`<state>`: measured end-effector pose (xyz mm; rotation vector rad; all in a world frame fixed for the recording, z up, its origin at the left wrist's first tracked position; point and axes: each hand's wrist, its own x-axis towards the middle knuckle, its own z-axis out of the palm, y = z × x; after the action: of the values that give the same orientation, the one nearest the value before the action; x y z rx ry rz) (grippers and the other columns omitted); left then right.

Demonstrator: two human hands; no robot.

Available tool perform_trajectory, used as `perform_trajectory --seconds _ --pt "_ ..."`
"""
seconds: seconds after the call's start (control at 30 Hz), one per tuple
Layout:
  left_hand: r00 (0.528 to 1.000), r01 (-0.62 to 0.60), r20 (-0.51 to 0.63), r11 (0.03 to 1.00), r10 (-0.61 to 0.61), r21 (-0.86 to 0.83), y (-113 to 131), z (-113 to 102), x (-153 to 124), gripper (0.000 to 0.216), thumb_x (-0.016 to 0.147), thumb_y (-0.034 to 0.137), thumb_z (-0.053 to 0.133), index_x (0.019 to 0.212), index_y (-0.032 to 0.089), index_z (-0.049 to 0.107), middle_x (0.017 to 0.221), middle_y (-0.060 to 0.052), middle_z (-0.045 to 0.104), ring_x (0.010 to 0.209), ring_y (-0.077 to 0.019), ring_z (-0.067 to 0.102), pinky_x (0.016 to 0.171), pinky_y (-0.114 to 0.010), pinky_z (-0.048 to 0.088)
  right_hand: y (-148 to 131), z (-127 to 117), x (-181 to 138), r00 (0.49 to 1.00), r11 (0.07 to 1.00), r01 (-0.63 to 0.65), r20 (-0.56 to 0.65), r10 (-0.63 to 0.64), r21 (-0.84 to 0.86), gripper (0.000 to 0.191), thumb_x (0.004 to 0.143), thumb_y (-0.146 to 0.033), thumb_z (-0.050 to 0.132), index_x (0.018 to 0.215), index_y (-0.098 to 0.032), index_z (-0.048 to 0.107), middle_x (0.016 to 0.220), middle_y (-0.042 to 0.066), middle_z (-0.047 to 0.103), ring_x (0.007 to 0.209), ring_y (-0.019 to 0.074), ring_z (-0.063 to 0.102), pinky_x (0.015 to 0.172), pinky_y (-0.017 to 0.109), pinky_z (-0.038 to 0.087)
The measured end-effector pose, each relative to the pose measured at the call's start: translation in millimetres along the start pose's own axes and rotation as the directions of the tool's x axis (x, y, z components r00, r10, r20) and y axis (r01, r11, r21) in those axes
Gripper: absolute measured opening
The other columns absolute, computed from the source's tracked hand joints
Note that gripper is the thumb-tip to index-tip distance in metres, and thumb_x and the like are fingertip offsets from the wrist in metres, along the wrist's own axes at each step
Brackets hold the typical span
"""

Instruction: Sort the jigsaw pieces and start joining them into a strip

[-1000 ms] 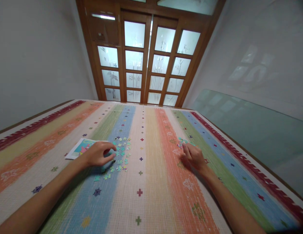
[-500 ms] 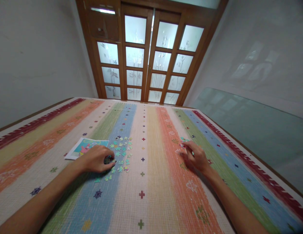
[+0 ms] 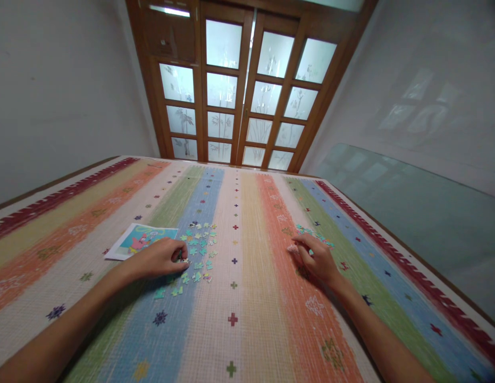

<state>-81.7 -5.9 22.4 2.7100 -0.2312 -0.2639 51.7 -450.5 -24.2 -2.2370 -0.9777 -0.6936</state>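
Note:
My left hand (image 3: pixel 165 256) is curled closed, palm side toward the table, with a puzzle piece (image 3: pixel 184 260) at its thumb and fingertips. Around its fingers lie several loose teal, green and pale jigsaw pieces (image 3: pixel 198 265). Beneath the left wrist and knuckles, a printed picture card (image 3: pixel 145 238) with a pink cartoon figure is partly covered. Over the orange stripe, my right hand (image 3: pixel 317 258) has thumb and index finger pinched together; what sits between them is too small to make out. Just behind its knuckles lies another cluster of teal puzzle pieces (image 3: pixel 311 230), partly hidden.
A striped, patterned cloth (image 3: pixel 263 298) covers the table. Beyond the far edge stands a wooden door (image 3: pixel 241 90) with frosted panes. A pale glass-like panel (image 3: pixel 410 197) leans along the right wall, and a white wall (image 3: pixel 59 80) rises at left.
My right hand has shifted slightly left and down, uncovering more of the teal cluster behind it. The left hand's fingers have moved slightly, staying over the loose pieces.

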Motion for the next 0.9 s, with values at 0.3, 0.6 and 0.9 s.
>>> perform_trajectory --seconds 0.3,0.6,0.9 --pt "0.997 -0.07 0.028 0.972 0.079 -0.226 11 -8 0 0.027 0.08 0.046 0.059 0.082 0.02 0.062 0.068 0.001 0.06 0.062 -0.0176 0.055 0.063 -0.027 0.038 -14 3 3 0.997 0.998 0.045 0.065 -0.047 0.046 0.018 0.097 -0.023 0.053 0.092 -0.022 0.07 0.083 0.006 0.075 0.073 0.0213 0.07 0.067 0.031 0.052" --pt "0.978 -0.17 0.02 0.845 0.208 -0.507 53 -4 18 0.026 0.082 0.044 0.072 0.084 0.019 0.066 0.065 0.004 0.06 0.054 -0.0125 0.053 0.055 -0.023 0.039 -72 18 9 0.922 0.953 0.164 0.303 -0.24 0.256 0.019 0.103 -0.021 0.051 0.106 -0.019 0.07 0.094 0.01 0.073 0.078 0.0189 0.067 0.068 0.031 0.05" --pt "0.966 -0.199 0.017 0.788 0.257 -0.583 95 39 40 0.02 0.089 0.031 0.062 0.095 0.017 0.075 0.061 0.002 0.06 0.055 -0.0139 0.05 0.059 -0.027 0.037 -115 29 9 0.877 0.934 0.073 0.424 -0.227 0.349 0.024 0.099 -0.031 0.069 0.119 -0.019 0.067 0.106 0.011 0.072 0.091 0.0219 0.068 0.077 0.034 0.052"
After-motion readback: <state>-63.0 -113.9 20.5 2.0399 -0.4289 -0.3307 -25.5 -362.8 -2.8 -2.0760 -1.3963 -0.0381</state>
